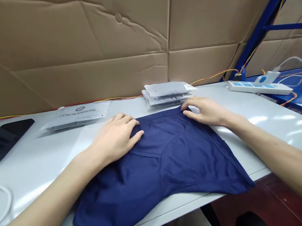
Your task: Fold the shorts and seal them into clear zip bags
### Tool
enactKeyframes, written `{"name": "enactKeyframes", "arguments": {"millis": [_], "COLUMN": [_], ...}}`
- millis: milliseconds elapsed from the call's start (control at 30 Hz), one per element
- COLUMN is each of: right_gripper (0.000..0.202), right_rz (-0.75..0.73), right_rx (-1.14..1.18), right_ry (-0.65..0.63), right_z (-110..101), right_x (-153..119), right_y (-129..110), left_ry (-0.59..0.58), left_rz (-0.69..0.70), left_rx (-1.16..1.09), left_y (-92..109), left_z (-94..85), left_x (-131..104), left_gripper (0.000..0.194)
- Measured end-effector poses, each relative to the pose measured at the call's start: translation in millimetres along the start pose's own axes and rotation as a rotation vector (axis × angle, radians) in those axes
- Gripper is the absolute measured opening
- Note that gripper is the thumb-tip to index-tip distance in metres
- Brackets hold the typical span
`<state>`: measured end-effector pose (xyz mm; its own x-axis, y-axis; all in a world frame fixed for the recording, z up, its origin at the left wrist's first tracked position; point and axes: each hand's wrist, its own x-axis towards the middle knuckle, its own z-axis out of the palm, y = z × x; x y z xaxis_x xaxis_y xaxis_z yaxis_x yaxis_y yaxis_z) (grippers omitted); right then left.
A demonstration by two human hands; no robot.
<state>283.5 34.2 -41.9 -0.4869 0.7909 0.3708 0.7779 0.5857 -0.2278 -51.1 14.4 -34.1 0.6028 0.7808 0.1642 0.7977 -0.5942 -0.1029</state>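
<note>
A pair of navy shorts (pixel 147 172) lies spread on the white table, the waistband at the far side and the lower edges overhanging the near edge. My left hand (pixel 119 137) rests palm down on the upper left of the fabric, fingers stretched and thumb apart. At the top right corner of the waistband, my right hand (pixel 201 111) pinches the cloth between thumb and fingers. Just behind the waistband sits a small stack of frosted plastic packets (pixel 166 92). Another printed plastic packet (pixel 78 114) lies beyond my left hand.
A black phone (pixel 4 142) lies at the far left, with a white cable (pixel 9 200) nearer. On the right is a white power strip (pixel 259 87) with a charger plugged in. Cardboard (pixel 90 43) and a blue metal frame (pixel 264 29) stand behind the table (pixel 45 170).
</note>
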Motion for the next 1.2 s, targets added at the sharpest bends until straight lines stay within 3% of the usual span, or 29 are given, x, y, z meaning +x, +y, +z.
{"name": "enactKeyframes", "arguments": {"millis": [100,533,1200], "right_gripper": [0.018,0.019,0.019], "right_rz": [0.042,0.091,0.108], "right_rx": [-0.029,-0.064,-0.069], "right_ry": [-0.051,-0.038,-0.05], "right_z": [4,7,8], "right_x": [1,1,1], "right_y": [6,14,16], "left_ry": [0.0,-0.032,-0.021], "left_rz": [-0.011,-0.018,-0.01], "left_rx": [0.005,-0.023,-0.071], "left_y": [0,-7,-6], "left_z": [-1.3,5.9,4.1], "left_x": [0,-1,-2], "left_gripper": [0.049,0.06,0.056]}}
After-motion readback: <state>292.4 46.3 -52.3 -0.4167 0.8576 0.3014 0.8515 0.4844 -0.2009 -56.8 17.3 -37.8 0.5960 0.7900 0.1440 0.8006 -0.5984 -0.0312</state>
